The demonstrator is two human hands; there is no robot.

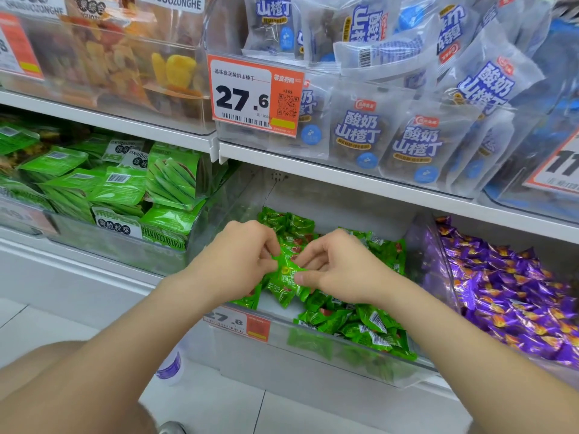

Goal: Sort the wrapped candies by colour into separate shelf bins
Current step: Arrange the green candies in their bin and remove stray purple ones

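Both hands reach into the clear middle bin (313, 358) on the lower shelf, which holds several green wrapped candies (369, 327). My left hand (241, 255) and my right hand (338, 267) pinch the same green candy packet (286, 270) between them, held just above the pile. The bin to the right (438, 261) is filled with purple wrapped candies (513, 296).
Left of the hands, a clear bin holds green okra snack packs (125, 189). The shelf above carries a bin of blue-and-white packs (407, 136) with a 27.6 price tag (255, 95), and dried fruit (131, 64) at upper left. A bottle (170, 368) stands on the floor below.
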